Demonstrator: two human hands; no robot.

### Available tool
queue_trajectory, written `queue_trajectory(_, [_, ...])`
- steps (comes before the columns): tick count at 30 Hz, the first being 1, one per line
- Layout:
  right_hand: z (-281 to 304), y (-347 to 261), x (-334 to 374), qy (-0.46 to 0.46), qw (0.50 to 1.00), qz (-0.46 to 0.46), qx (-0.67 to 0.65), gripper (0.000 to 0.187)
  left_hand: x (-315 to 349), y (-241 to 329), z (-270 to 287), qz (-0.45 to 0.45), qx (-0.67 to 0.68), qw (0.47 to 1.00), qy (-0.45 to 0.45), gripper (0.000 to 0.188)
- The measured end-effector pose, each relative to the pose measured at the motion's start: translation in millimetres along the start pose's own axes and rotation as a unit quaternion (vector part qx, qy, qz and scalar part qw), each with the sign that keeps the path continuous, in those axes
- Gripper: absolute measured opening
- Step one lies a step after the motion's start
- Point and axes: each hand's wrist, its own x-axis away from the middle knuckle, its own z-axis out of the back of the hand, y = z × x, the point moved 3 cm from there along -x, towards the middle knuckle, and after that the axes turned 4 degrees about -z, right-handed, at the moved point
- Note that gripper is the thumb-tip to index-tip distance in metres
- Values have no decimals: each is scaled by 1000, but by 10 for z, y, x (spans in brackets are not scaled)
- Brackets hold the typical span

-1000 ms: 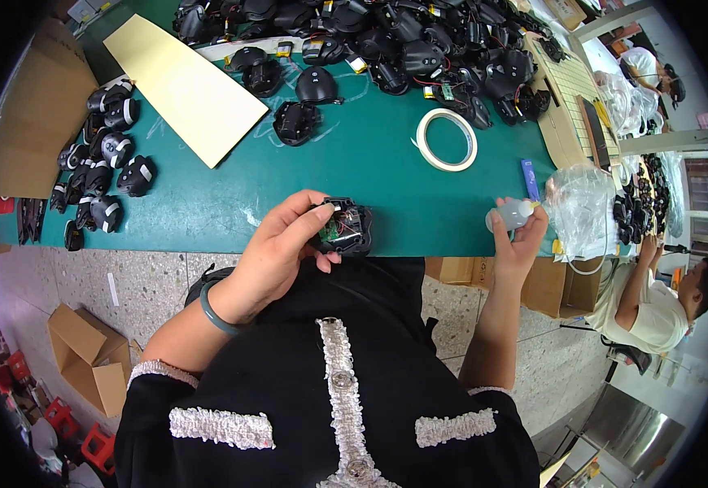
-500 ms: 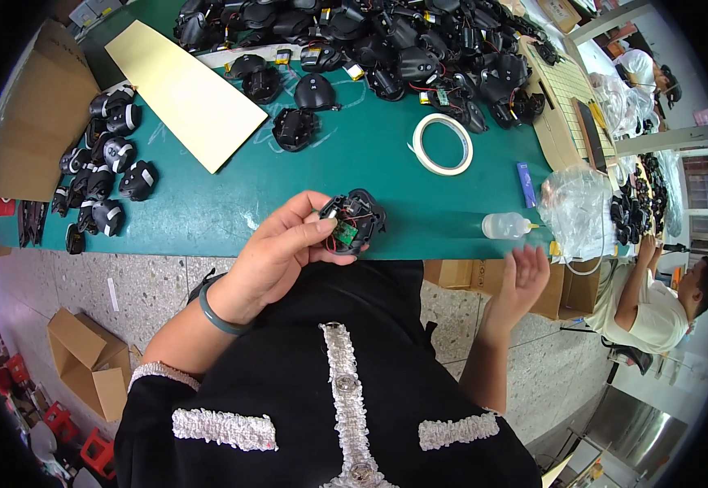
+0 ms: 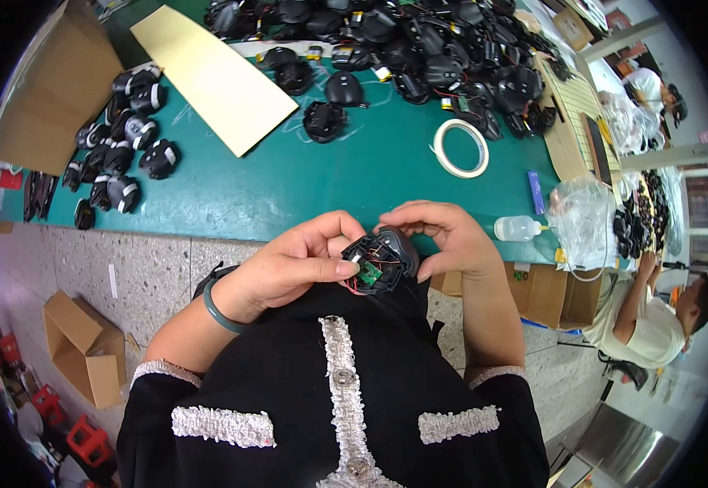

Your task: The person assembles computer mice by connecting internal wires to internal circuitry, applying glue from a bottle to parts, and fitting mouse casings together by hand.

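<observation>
My left hand (image 3: pixel 299 260) grips an open black plastic housing (image 3: pixel 390 259), its thumb pressed on the near left edge. Inside the housing show a small green circuit board (image 3: pixel 370 274) and thin red and dark wires. Around its right side curls my right hand (image 3: pixel 458 242), thumb below and fingers above, closed on the rounded black shell. Both hands hold the piece just off the table's near edge, in front of my body. The fingers behind the housing are partly hidden.
A big pile of black housings (image 3: pixel 443 69) with batteries covers the table's far side. More black pieces (image 3: pixel 118 159) stand left near a cardboard sheet (image 3: pixel 216 81). To the right lie a tape roll (image 3: pixel 461 148), a plastic bottle (image 3: pixel 517 228) and a clear bag (image 3: pixel 578 215). Co-workers sit further right.
My right hand has come left from beside the bottle and taken hold of the housing's right side. My left hand has brought the housing slightly right and nearer to me. The view has shifted a little.
</observation>
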Motion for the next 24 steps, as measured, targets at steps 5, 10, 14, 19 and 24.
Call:
queue_trajectory(5, [-109,-124,13,71,989,60,112,69,52,27,27,-19,-37,999,23,21])
queue_trajectory(10, [-140,-368,127,166,941,135,261,63,4,47,44,-55,-117,991,43,20])
queue_trajectory(14, [-221,-595,214,209,859,173,435,59,-36,90,-40,-71,-165,982,48,22])
queue_trajectory(19, [-295,-808,189,197,823,183,501,57,-48,119,-67,-71,-257,962,61,23])
queue_trajectory(24, [-502,-853,118,197,777,204,562,58,-110,164,-119,-153,-322,922,150,43])
